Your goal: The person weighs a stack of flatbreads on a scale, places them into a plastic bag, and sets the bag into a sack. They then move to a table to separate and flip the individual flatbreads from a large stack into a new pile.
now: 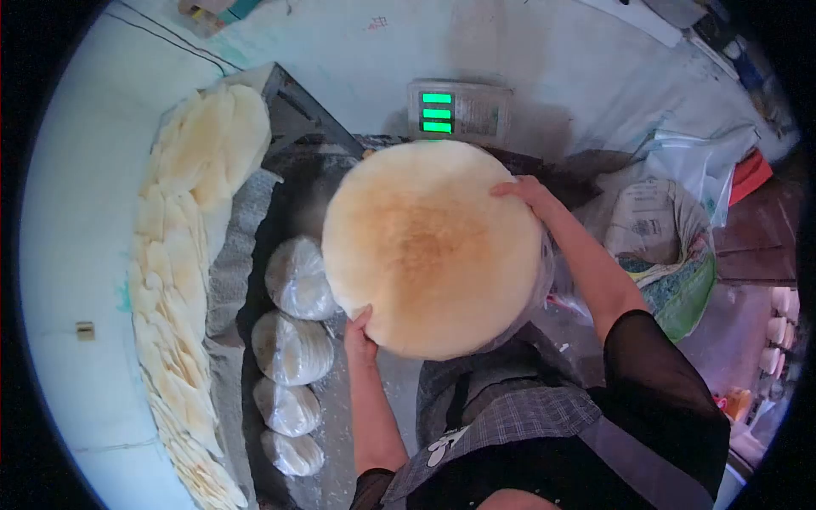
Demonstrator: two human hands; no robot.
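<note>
A large round flatbread stack [429,246], pale with a browned middle, fills the centre of the view, with clear plastic showing at its right edge. My left hand [360,336] grips its lower left rim. My right hand [527,192] rests on its upper right rim. Both hands hold the stack above the counter, in front of a digital scale [459,110] with green digits.
Several bagged flatbread stacks [293,344] lie in a row on the dark counter at the left. A long overlapping line of loose flatbreads [183,255] runs along the left edge. A printed sack [667,246] and plastic bags [697,157] sit at the right.
</note>
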